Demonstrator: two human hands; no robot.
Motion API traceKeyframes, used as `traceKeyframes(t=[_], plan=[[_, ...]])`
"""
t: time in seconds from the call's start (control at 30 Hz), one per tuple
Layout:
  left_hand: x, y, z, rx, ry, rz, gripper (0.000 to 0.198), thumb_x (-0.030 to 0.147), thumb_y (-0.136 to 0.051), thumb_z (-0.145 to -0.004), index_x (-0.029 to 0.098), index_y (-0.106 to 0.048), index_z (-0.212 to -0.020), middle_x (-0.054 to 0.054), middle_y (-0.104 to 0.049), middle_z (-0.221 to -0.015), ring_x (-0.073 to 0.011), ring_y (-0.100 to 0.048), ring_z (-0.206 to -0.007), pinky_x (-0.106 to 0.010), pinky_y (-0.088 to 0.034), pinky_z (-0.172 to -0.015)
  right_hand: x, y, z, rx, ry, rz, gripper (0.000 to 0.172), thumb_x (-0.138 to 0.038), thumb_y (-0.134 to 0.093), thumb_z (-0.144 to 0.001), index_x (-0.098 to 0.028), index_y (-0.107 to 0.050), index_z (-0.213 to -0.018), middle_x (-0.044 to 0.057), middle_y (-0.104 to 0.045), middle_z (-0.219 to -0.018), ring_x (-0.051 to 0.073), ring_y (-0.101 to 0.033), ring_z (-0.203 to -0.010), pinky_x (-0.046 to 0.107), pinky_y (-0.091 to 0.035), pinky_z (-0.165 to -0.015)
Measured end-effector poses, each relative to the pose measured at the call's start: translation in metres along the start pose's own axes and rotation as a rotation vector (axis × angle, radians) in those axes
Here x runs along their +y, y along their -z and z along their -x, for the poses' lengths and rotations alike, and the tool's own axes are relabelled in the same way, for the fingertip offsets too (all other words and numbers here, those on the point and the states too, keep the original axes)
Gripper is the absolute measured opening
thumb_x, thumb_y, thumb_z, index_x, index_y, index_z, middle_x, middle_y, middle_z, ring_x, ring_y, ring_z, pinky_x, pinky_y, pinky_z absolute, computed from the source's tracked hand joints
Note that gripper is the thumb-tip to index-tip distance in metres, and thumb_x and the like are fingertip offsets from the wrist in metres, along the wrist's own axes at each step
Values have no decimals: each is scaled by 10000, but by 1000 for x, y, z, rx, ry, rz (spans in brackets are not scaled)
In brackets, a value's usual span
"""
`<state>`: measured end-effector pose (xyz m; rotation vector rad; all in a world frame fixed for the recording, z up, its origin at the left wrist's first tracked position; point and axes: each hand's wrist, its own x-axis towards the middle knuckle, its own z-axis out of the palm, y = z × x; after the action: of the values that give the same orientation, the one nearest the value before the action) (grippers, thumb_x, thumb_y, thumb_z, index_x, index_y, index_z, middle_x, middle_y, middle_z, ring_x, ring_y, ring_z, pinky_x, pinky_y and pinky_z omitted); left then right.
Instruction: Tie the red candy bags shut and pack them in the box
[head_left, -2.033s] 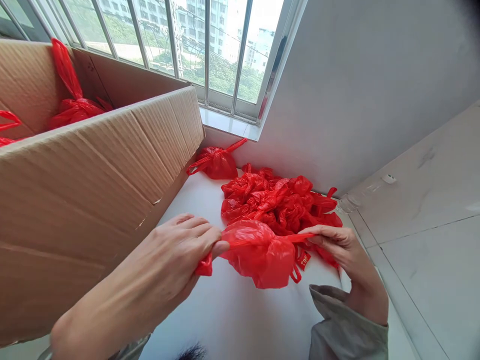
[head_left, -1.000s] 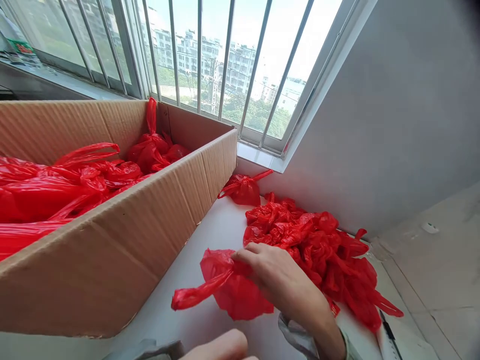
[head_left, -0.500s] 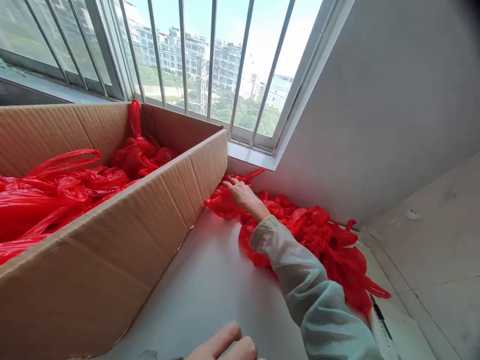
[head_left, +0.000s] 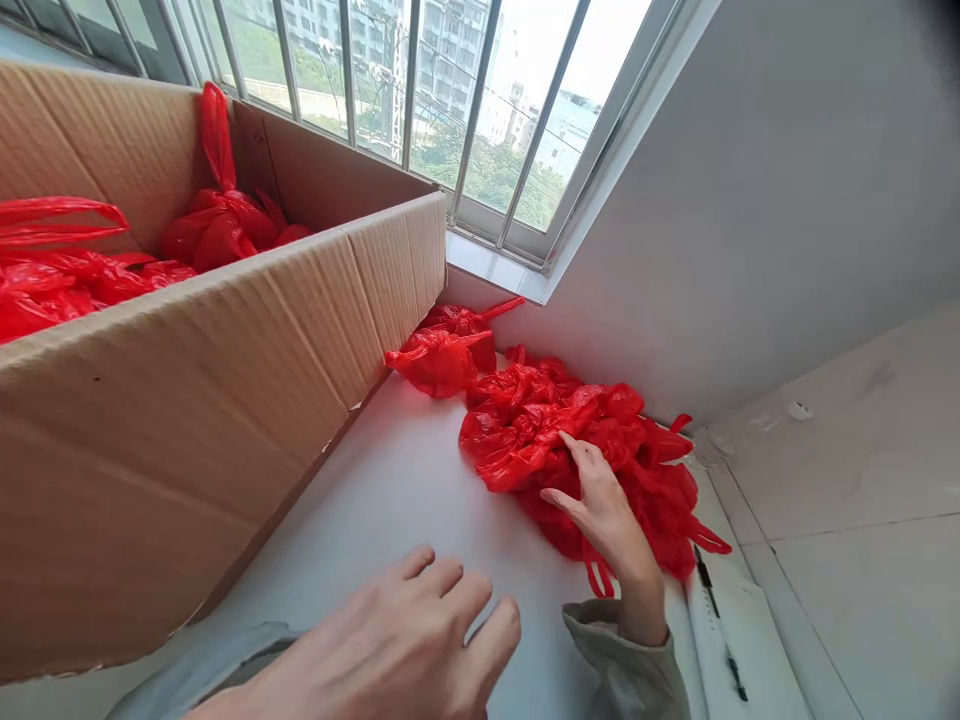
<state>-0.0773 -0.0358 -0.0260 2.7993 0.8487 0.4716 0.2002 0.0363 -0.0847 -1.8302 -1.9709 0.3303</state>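
Several knotted red plastic bags [head_left: 517,430] lie heaped on the white table [head_left: 360,500] against the wall. My right hand [head_left: 600,495] is at the near side of this heap, thumb and fingers apart, holding nothing. Another red bag [head_left: 442,360] rests at the corner of the cardboard box, a little left of the heap. Low in the middle of the view, my left hand [head_left: 420,640] hovers over the table, back upward. Its fingers are loosely bent and apart, with nothing seen in them. What each bag contains is hidden.
A large open cardboard box [head_left: 225,400] stands on the left with red bags [head_left: 90,280] inside. Behind it is a barred window [head_left: 420,120]. On the right a pen [head_left: 720,620] lies on a white paper or notebook [head_left: 757,640] beside the tiled wall.
My right hand has drawn back from the bag by the box corner to the near side of the heap. My left hand has come further into view. The camera has tilted down.
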Motion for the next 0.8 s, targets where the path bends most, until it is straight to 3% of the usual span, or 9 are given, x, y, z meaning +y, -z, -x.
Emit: traceKeyframes(t=[0.1,0.17,0.27,0.37,0.43,0.6,0.7,0.8], plan=[[-9,3,-3,-31,56,36,84,226,-591,-949,254,-619,-1023,-13,-659,-905,-191,-631,-805,-292,-475,-781,2,-29,1,128,-85,6,736,-253,-600,-866,-206,-319,-1544,150,-574,-1310,342,-506,-1254,517,-419,-1056],[-16,-3,-3,-32,79,68,146,258,-599,-954,275,-623,-1097,-14,-669,-978,-198,-642,-858,-300,-474,-799,0,-30,0,147,-79,-17,723,-218,-560,-880,-195,-300,-1555,143,-623,-1212,327,-559,-1166,511,-434,-1029],[-26,-9,-4,-37,107,44,290,235,-626,-945,314,-590,-1223,-5,-677,-1089,-200,-653,-928,-305,-468,-800,-2,-11,4,117,-56,-89,606,-194,-570,-875,-206,-451,-1469,116,-648,-1181,295,-583,-1111,487,-440,-1015],[-35,-3,-6,-26,121,3,395,262,-628,-956,351,-524,-1326,8,-671,-1163,-194,-663,-966,-312,-456,-832,-5,17,14,26,14,-174,294,-218,-624,-876,-248,-678,-1163,48,-694,-1115,249,-603,-1054,410,-465,-959],[-40,6,-9,-19,146,3,388,326,-625,-963,351,-519,-1336,6,-676,-1163,-195,-672,-956,-316,-456,-826,-10,33,23,-22,79,-223,163,-232,-650,-884,-257,-701,-1037,14,-709,-1041,216,-612,-1003,354,-479,-898],[-45,22,-29,20,184,29,289,336,-623,-966,293,-581,-1248,-11,-692,-1119,-198,-679,-943,-311,-472,-811,-30,50,37,-176,209,-366,151,-202,-636,-926,-260,-682,-1057,-12,-702,-1024,166,-601,-991,290,-462,-874],[-41,16,-50,-98,112,96,357,433,-676,-908,221,-618,-1189,-42,-705,-1096,-217,-686,-944,-305,-498,-789,-40,41,36,-297,251,-373,154,-194,-607,-952,-258,-678,-1073,-19,-704,-1026,151,-605,-982,279,-455,-874],[-35,0,-65,-315,103,92,512,409,-782,-816,171,-611,-1235,-68,-719,-1078,-251,-692,-980,-328,-534,-825,-44,29,33,-323,237,-370,209,-164,-561,-968,-240,-645,-1144,-1,-688,-1088,144,-617,-984,286,-460,-882]])
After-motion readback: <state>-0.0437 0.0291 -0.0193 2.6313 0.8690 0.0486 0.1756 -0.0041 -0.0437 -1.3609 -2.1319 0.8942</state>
